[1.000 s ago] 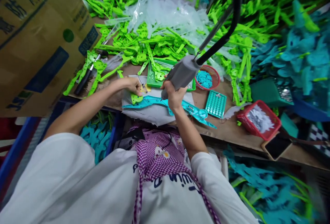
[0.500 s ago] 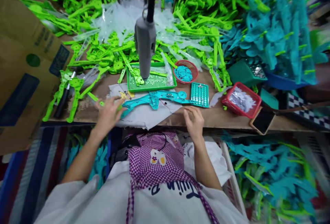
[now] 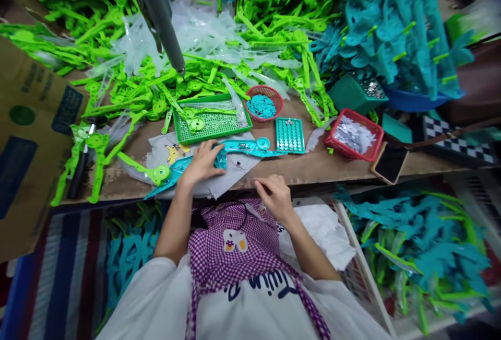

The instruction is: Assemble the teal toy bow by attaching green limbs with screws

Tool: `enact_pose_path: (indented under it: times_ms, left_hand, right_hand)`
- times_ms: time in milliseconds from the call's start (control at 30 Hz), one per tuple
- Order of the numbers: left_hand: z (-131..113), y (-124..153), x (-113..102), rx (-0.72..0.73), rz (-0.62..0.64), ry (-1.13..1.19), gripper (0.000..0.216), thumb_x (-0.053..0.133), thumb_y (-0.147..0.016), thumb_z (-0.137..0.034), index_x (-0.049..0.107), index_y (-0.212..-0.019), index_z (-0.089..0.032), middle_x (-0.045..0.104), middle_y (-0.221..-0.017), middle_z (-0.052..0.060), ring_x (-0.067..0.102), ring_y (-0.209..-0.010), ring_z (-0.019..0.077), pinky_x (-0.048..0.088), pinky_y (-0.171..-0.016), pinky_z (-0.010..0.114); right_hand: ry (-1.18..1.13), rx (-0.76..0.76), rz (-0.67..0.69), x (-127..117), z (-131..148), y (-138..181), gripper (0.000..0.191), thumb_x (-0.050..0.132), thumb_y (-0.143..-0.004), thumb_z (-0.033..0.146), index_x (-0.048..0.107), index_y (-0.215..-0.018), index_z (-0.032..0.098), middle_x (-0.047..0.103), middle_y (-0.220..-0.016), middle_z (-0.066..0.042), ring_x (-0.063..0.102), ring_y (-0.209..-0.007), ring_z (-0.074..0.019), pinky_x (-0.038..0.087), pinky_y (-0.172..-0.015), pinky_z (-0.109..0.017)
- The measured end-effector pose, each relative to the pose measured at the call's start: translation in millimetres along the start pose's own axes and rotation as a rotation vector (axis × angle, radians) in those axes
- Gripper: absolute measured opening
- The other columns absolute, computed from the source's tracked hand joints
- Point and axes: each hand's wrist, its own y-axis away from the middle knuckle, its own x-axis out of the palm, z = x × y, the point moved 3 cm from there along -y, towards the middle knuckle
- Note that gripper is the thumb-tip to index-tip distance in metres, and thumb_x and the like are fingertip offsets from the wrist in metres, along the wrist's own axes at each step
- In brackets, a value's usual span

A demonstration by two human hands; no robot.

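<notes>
A long teal plastic half-shell [image 3: 242, 147] lies on a white cloth [image 3: 156, 147] at the front of the table. My left hand [image 3: 201, 165] rests over its middle, fingers spread and thumb apart, hiding part of it. Small thin wires with a dark tip [image 3: 238, 163] show inside the shell, just right of that hand. My right hand [image 3: 274, 196] hovers by the table's front edge, its fingers curled toward the thumb; whether something small is between them cannot be made out. Left of my left hand lies a bright green arm with a round end [image 3: 159, 174].
Behind the shell are a green perforated tray [image 3: 213, 133], a red basket of teal pieces [image 3: 281, 102] and a teal grid tray [image 3: 300, 141]. A grey powered screwdriver [image 3: 160, 16] hangs above. A red bin [image 3: 332, 144] and a phone [image 3: 389, 162] stand right; a hammer [image 3: 80, 165] lies left.
My left hand has moved right, from the shell's left end onto its middle, uncovering the green arm's round end. My right hand has drawn back toward the table edge. The view has shifted.
</notes>
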Motion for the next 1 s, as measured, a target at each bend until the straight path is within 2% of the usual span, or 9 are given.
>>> enact_pose_path:
  times_ms: [133,267,367,500,600,700,800,867,1000]
  left_hand:
    - [12,24,1,0.067,0.047,-0.018,0.085,0.080,-0.076,-0.034,0.042,-0.151,-0.021,0.041,-0.151,0.015,0.039,-0.137,0.0378,0.035,-0.113,0.053]
    - [17,35,2,0.095,0.033,-0.028,0.082,0.077,-0.078,-0.033,0.041,-0.151,-0.023,0.041,-0.151,0.015,0.040,-0.136,0.0366,0.036,-0.112,0.051]
    - [18,33,5,0.067,0.020,-0.034,0.080,0.076,-0.079,-0.033,0.043,-0.150,-0.023,0.042,-0.150,0.015,0.040,-0.137,0.0367,0.035,-0.113,0.051]
    - [21,34,11,0.062,-0.013,-0.011,0.080,0.076,-0.081,-0.035,0.041,-0.151,-0.024,0.039,-0.152,0.016,0.038,-0.140,0.0374,0.035,-0.114,0.053]
    - [15,51,11,0.099,-0.150,0.022,0.080,0.075,-0.083,-0.035,0.037,-0.153,-0.024,0.034,-0.154,0.018,0.033,-0.145,0.0382,0.031,-0.118,0.055]
    - [-11,76,5,0.149,-0.314,0.096,0.062,0.063,-0.094,-0.034,0.039,-0.151,-0.030,0.037,-0.153,0.015,0.036,-0.145,0.0342,0.032,-0.119,0.054]
    - [-57,81,-6,0.243,-0.348,0.246,0.051,0.048,-0.102,-0.027,0.038,-0.151,-0.038,0.047,-0.147,0.009,0.048,-0.138,0.0261,0.042,-0.114,0.046]
    - [-92,64,-17,0.349,-0.358,0.278,0.051,0.045,-0.103,-0.027,0.037,-0.152,-0.036,0.047,-0.149,0.010,0.044,-0.142,0.0264,0.037,-0.118,0.049]
    - [-145,2,-31,0.455,-0.281,0.449,0.050,0.046,-0.102,-0.032,0.041,-0.151,-0.025,0.050,-0.149,0.013,0.045,-0.140,0.0292,0.028,-0.121,0.054]
  right_hand:
    - [0.092,0.130,-0.238,-37,-42,-9,0.034,0.052,-0.098,0.037,0.067,-0.124,0.022,0.067,-0.117,-0.013,0.062,-0.112,-0.0257,0.048,-0.099,-0.044]
    - [0.217,0.184,-0.009,-35,-90,-11,0.038,0.042,-0.099,0.035,0.065,-0.128,0.023,0.063,-0.129,-0.015,0.057,-0.122,-0.0289,0.042,-0.104,-0.053]
    - [0.308,0.204,0.055,-24,-103,-11,0.033,0.043,-0.099,0.035,0.068,-0.118,0.023,0.066,-0.124,-0.013,0.058,-0.118,-0.0297,0.038,-0.103,-0.055]
    - [0.239,0.237,-0.001,-24,-106,-17,0.034,0.046,-0.098,0.041,0.064,-0.118,0.020,0.064,-0.113,-0.014,0.063,-0.092,-0.0252,0.049,-0.086,-0.043]
    - [0.279,0.211,0.042,-27,-109,-17,0.031,0.044,-0.099,0.041,0.065,-0.108,0.020,0.064,-0.104,-0.012,0.062,-0.084,-0.0235,0.049,-0.077,-0.038]
    - [0.400,0.151,0.044,-29,-107,-15,0.033,0.041,-0.101,0.038,0.066,-0.089,0.020,0.064,-0.088,-0.011,0.060,-0.087,-0.0262,0.047,-0.079,-0.040]
    - [0.378,0.091,-0.150,-35,-90,-21,0.028,0.042,-0.100,0.033,0.066,-0.094,0.022,0.067,-0.099,-0.012,0.060,-0.095,-0.0272,0.047,-0.085,-0.044]
    - [0.289,0.010,-0.219,-42,-66,-32,0.025,0.043,-0.100,0.031,0.066,-0.097,0.023,0.068,-0.102,-0.012,0.060,-0.098,-0.0266,0.049,-0.087,-0.044]
    - [0.100,-0.122,-0.170,-67,-12,-58,0.020,0.049,-0.099,0.035,0.066,-0.094,0.025,0.070,-0.083,-0.006,0.063,-0.078,-0.0222,0.052,-0.074,-0.038]
